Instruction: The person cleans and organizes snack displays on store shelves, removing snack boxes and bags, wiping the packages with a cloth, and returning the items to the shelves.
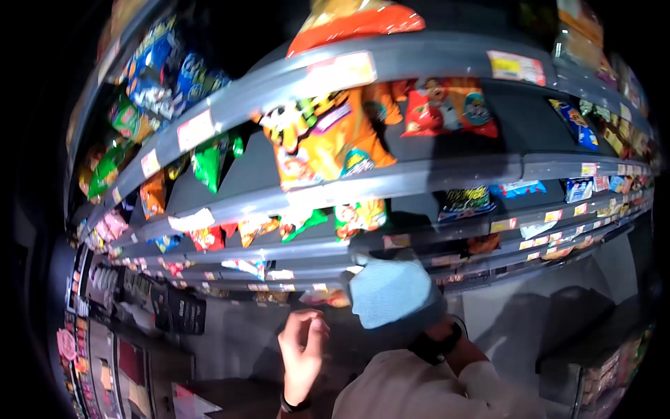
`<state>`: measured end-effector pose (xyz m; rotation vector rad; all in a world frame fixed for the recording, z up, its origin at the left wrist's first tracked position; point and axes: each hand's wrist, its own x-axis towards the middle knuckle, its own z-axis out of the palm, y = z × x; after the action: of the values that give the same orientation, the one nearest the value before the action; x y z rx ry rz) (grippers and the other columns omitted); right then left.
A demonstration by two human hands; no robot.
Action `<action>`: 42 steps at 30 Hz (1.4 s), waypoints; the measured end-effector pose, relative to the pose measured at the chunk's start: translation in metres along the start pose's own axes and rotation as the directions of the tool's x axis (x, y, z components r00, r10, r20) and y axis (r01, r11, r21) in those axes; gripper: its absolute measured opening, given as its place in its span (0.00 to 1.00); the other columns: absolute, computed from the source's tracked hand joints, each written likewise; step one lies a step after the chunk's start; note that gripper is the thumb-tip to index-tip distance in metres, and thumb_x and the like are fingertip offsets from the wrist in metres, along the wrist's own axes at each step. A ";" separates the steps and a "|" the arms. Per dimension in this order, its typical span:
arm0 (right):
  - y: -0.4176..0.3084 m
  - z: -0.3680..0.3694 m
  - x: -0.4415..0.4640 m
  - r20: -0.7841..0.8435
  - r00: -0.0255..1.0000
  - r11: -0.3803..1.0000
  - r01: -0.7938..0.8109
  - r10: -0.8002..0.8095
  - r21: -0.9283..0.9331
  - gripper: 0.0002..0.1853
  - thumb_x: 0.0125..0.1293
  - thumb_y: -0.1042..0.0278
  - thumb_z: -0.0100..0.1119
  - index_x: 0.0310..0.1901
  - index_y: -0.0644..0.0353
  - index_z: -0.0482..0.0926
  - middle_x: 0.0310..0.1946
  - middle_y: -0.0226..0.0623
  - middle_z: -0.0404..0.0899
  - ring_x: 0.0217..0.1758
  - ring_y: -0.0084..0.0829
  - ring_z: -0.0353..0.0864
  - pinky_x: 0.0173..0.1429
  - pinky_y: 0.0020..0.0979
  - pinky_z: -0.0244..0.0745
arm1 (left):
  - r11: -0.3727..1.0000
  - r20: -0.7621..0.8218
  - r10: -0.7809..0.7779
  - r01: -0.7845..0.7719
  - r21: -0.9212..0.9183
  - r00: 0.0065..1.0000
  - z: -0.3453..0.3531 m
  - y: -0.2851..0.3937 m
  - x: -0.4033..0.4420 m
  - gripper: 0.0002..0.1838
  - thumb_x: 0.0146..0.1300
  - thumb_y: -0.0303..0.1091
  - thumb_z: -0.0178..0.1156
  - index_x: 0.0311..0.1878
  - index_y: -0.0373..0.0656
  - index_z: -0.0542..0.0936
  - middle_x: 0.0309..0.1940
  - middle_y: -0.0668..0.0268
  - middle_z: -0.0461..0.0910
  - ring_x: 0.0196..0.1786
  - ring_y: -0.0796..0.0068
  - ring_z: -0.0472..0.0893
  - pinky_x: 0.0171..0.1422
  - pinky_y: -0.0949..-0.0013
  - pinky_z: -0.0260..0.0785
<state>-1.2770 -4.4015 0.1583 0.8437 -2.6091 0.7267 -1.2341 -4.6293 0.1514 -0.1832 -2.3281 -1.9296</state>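
A light-blue cloth (pixel 389 292) covers most of my right hand (pixel 438 329), and its fingers are hidden behind it. The hand appears closed on the cloth, close to the front edge of a lower shelf (pixel 328 269). A dark watch (pixel 440 343) is on that wrist. My left hand (pixel 303 346) is raised to the left of the cloth and apart from it. Its fingers curl in toward the thumb, with nothing visible in them. Above both hands, an orange snack bag (pixel 324 140) stands on a shelf.
Curved shelves with price tags (pixel 515 67) span the view. Red snack bags (pixel 450 108) and blue bags (pixel 157 66) stand on them. A black bag or basket with lettering (pixel 178 312) is low at left. Another stocked rack (pixel 604 377) is at lower right.
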 end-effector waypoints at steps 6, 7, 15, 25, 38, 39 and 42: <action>0.050 -0.009 -0.082 -0.469 0.861 0.972 -0.235 0.197 -0.023 0.15 0.60 0.57 0.61 0.46 0.54 0.81 0.42 0.33 0.82 0.47 0.39 0.82 0.49 0.48 0.77 | 0.873 0.065 0.379 -0.380 0.305 0.923 0.058 0.060 0.059 0.15 0.67 0.21 0.59 0.56 0.34 0.76 0.42 0.59 0.82 0.43 0.72 0.82 0.49 0.69 0.74; 0.054 -0.015 -0.091 -0.483 0.857 0.970 -0.235 0.178 -0.059 0.15 0.59 0.57 0.61 0.46 0.54 0.81 0.43 0.32 0.82 0.48 0.39 0.82 0.48 0.49 0.77 | 0.846 0.118 0.419 -0.434 0.308 0.900 0.072 0.070 0.064 0.15 0.67 0.22 0.59 0.56 0.34 0.76 0.42 0.58 0.82 0.45 0.69 0.82 0.51 0.68 0.74; 0.101 -0.036 -0.145 -0.363 0.932 0.948 -0.121 0.005 -0.295 0.13 0.59 0.59 0.64 0.46 0.49 0.85 0.43 0.31 0.84 0.48 0.39 0.84 0.52 0.41 0.81 | 0.449 0.387 0.643 -0.734 0.509 0.661 0.197 0.102 0.121 0.13 0.67 0.26 0.60 0.52 0.32 0.78 0.46 0.47 0.80 0.50 0.46 0.81 0.53 0.57 0.72; 0.138 -0.063 -0.202 -0.337 0.939 0.889 -0.207 0.063 -0.409 0.12 0.60 0.53 0.61 0.42 0.46 0.81 0.41 0.28 0.79 0.44 0.32 0.82 0.49 0.59 0.77 | 0.568 0.557 0.301 -0.615 0.547 0.774 0.259 -0.007 0.120 0.10 0.67 0.33 0.63 0.47 0.39 0.81 0.33 0.51 0.85 0.36 0.54 0.87 0.39 0.58 0.76; 0.167 -0.083 -0.224 -0.468 0.841 0.838 -0.445 0.270 -0.316 0.05 0.60 0.60 0.63 0.37 0.44 0.82 0.38 0.22 0.78 0.37 0.27 0.81 0.40 0.39 0.78 | 0.911 -0.209 0.375 -0.318 0.262 0.903 0.148 -0.155 0.179 0.28 0.70 0.35 0.65 0.63 0.28 0.65 0.54 0.46 0.76 0.45 0.60 0.84 0.50 0.60 0.78; 0.167 -0.081 -0.219 -0.454 0.851 0.838 -0.434 0.262 -0.331 0.05 0.60 0.60 0.63 0.37 0.44 0.82 0.37 0.22 0.78 0.37 0.27 0.81 0.40 0.39 0.78 | 0.854 -0.209 0.387 -0.263 0.449 0.898 0.144 -0.151 0.176 0.26 0.72 0.30 0.62 0.64 0.27 0.62 0.57 0.46 0.75 0.40 0.67 0.84 0.44 0.68 0.80; 0.165 -0.079 -0.215 -0.426 0.868 0.829 -0.424 0.257 -0.364 0.04 0.60 0.60 0.64 0.37 0.44 0.82 0.37 0.23 0.78 0.36 0.27 0.80 0.39 0.39 0.78 | 0.838 -0.219 0.440 -0.311 0.449 0.871 0.133 -0.165 0.178 0.25 0.72 0.33 0.63 0.62 0.28 0.65 0.57 0.44 0.75 0.54 0.57 0.79 0.60 0.56 0.72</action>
<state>-1.1998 -4.1449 0.0708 0.0785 -2.4514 0.2889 -1.4379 -4.5250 -0.0043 -0.2558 -2.1996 -1.1684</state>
